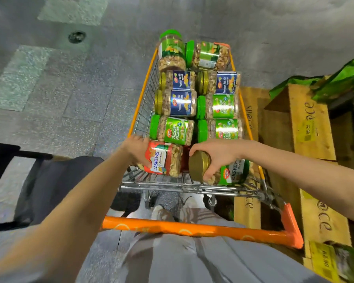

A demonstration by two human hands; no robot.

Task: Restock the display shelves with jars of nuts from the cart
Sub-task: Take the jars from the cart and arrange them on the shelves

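An orange-framed wire cart [200, 228] stands in front of me, filled with several jars of nuts lying on their sides. My left hand [136, 149] grips a red-labelled cashew jar [164, 159] at the cart's near left end. My right hand [214, 155] holds a green-labelled cashew jar [231, 172] by its gold lid end at the near right. Behind them lie green-lidded pistachio jars [172, 128] and gold-lidded blue-labelled nut mix jars [177, 102]. One green-lidded jar [171, 51] stands upright at the far end.
Wooden display crates [311, 123] stand close to the cart's right side, with green bags [339, 82] on top. More crates with a yellow price tag [325, 262] sit at lower right. A dark bag [49, 180] hangs at my left. Grey tiled floor spreads left and ahead.
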